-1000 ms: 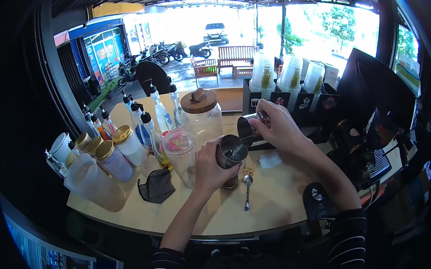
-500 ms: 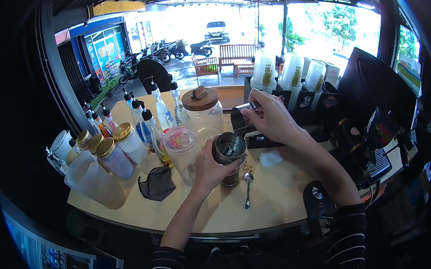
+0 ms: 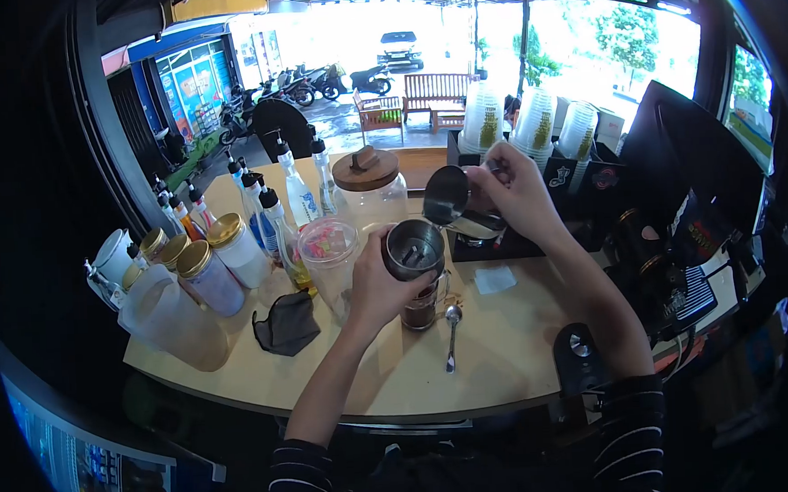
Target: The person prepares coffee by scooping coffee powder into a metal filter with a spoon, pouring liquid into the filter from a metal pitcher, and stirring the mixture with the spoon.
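My left hand [image 3: 381, 286] is wrapped round a metal cup [image 3: 414, 245] with a small dark piece inside it. Below the cup stands a glass mug [image 3: 420, 310] with dark brown contents; whether the two touch is hidden by my fingers. My right hand [image 3: 513, 188] grips a shiny metal pitcher [image 3: 447, 196], held tilted with its lower edge close to the cup's rim. I cannot make out any liquid between them. A spoon [image 3: 452, 338] lies on the table right of the mug, near some brown crumbs. A white paper [image 3: 496, 280] lies farther right.
Left on the table [image 3: 496, 365] are a clear plastic jug [image 3: 173, 322], gold-lidded jars [image 3: 209, 276], pump bottles [image 3: 297, 193] and a dark cloth mask [image 3: 287, 324]. Ahead are a wooden-lidded jar [image 3: 370, 190] and a pink-topped container [image 3: 329, 258]. Stacked cups [image 3: 534, 121] and a black screen [image 3: 698, 154] stand right.
My right hand has turned the pitcher, so its mouth now faces me more. The cup in my left hand has shifted slightly up and left.
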The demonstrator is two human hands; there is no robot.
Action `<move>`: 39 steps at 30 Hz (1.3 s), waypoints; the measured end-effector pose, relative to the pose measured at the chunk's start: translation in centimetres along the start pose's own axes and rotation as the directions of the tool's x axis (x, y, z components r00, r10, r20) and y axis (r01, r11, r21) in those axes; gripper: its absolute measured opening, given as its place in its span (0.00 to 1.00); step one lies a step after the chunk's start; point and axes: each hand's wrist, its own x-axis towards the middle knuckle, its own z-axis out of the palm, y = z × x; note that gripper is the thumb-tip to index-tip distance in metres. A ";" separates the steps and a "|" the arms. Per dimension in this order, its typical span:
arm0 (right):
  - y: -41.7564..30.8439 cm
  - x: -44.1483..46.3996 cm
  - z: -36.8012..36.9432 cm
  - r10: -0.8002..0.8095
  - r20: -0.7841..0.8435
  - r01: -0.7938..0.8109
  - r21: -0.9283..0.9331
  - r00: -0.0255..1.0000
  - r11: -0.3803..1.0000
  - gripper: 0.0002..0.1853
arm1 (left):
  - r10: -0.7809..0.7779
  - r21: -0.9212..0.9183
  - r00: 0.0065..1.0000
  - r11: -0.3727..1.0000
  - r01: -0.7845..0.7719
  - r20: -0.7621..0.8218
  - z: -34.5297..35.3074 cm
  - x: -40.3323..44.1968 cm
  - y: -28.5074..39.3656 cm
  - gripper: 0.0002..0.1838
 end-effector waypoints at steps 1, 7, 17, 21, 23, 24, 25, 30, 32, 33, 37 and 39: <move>0.8 -0.3 -0.2 -0.019 -0.019 0.020 0.071 1.000 0.997 0.15 | 0.006 0.019 1.000 1.000 -0.006 0.008 -0.1 0.1 0.1 0.41; 3.3 -4.9 -2.1 0.084 -0.066 -0.062 0.284 0.994 0.957 0.12 | -0.077 -0.021 0.997 0.997 0.078 0.032 -0.5 0.9 1.1 0.40; 10.3 -15.7 -3.4 0.527 -0.170 -0.400 0.473 0.833 0.785 0.12 | -0.107 0.022 0.989 0.994 0.106 0.097 -2.2 2.4 1.0 0.43; 13.3 -18.9 -2.9 0.491 -0.180 -0.344 0.515 0.852 0.785 0.12 | -0.142 0.053 0.984 0.989 0.137 0.110 -2.2 2.3 1.5 0.44; 13.6 -19.7 -2.1 0.499 -0.201 -0.307 0.583 0.843 0.753 0.10 | -0.148 0.038 0.985 0.989 0.145 0.094 -1.6 2.0 1.2 0.44; 13.7 -20.0 -1.8 0.494 -0.194 -0.301 0.590 0.848 0.749 0.10 | -0.153 0.023 0.984 0.988 0.151 0.091 -1.4 1.7 0.9 0.44; 13.7 -20.2 -1.5 0.500 -0.195 -0.286 0.625 0.844 0.726 0.10 | -0.148 0.038 0.985 0.989 0.146 0.084 -1.1 1.4 0.8 0.44; 13.6 -20.8 -0.6 0.505 -0.234 -0.252 0.651 0.831 0.716 0.12 | -0.137 -0.042 0.990 0.990 0.138 0.027 0.2 -0.5 0.5 0.43; 13.9 -21.0 -0.4 0.518 -0.223 -0.268 0.654 0.826 0.708 0.12 | -0.120 -0.041 0.992 0.992 0.121 0.026 0.4 -0.6 0.0 0.43; 14.2 -21.2 -0.4 0.536 -0.209 -0.293 0.650 0.818 0.701 0.12 | -0.111 -0.041 0.994 0.993 0.112 0.019 0.6 -0.6 -0.1 0.42; 15.3 -22.2 -0.1 0.516 -0.157 -0.276 0.696 0.842 0.663 0.10 | -0.103 -0.061 0.995 0.993 0.103 -0.012 1.6 -1.1 -0.5 0.42; 15.8 -22.5 -0.2 0.514 -0.142 -0.288 0.690 0.846 0.664 0.10 | -0.087 -0.043 0.996 0.995 0.086 -0.031 1.9 -1.3 -1.2 0.42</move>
